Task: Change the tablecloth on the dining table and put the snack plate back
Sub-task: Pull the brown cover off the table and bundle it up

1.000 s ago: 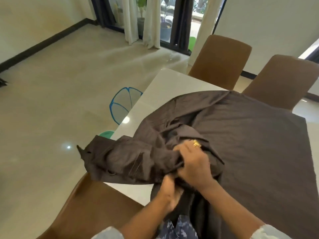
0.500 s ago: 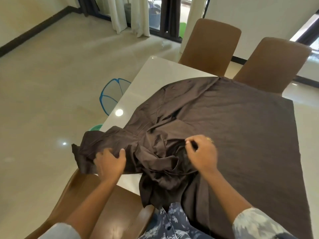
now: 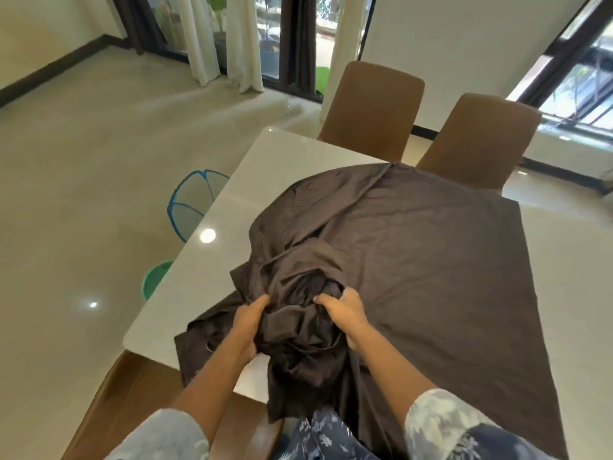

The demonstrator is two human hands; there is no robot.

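A dark brown tablecloth (image 3: 431, 260) covers the right part of a glossy white dining table (image 3: 265, 167). Its left part is bunched into a crumpled heap near the table's front edge. My left hand (image 3: 247, 322) grips the heap from the left. My right hand (image 3: 345, 308) grips it from the right, fingers dug into the folds. Cloth hangs over the front edge toward my body. No snack plate is in view.
Two brown chairs (image 3: 371, 107) stand at the table's far side, and another brown chair (image 3: 132, 393) is at the near left under my arm. A blue-rimmed mesh cover (image 3: 189, 207) and a green object (image 3: 154, 278) lie on the shiny floor left of the table.
My left hand has moved right from the cloth's loose left end to the heap. The loose end that hung off the table's left side is now gathered into the bunch.
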